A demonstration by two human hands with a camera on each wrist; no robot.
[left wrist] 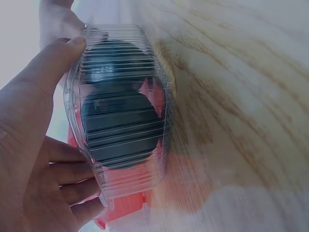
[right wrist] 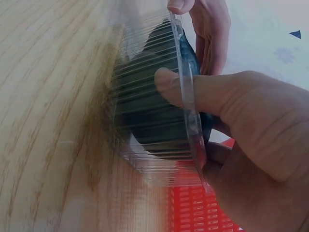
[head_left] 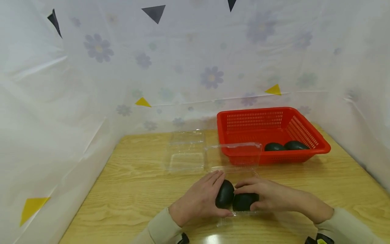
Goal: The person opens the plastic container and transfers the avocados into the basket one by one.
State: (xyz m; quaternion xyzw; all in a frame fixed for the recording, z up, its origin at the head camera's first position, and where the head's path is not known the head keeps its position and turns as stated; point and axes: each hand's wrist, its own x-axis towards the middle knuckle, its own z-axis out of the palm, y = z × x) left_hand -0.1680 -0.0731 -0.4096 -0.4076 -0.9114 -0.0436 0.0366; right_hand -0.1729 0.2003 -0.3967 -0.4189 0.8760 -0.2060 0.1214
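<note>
A clear plastic clamshell container [left wrist: 128,181], lid folded back, rests on the table in front of me. Two dark green avocados lie in it. The left avocado [head_left: 225,194] stands lengthwise toward me, beside my left palm. Against it, the right avocado [head_left: 242,202] lies crosswise. My left hand [head_left: 204,195] grips the container's left end, thumb on the near rim and fingers along the far side. With thumb and fingers my right hand [head_left: 268,194] holds the right avocado inside the container. The avocado's underside shows only through the ridged plastic wall.
Behind the container, to the right, stands a red basket [head_left: 243,157] with two avocados [head_left: 296,145] visible at its front right. Another clear container [head_left: 186,162] sits left of the basket. White patterned sheeting [head_left: 170,67] hangs around the table [head_left: 131,183].
</note>
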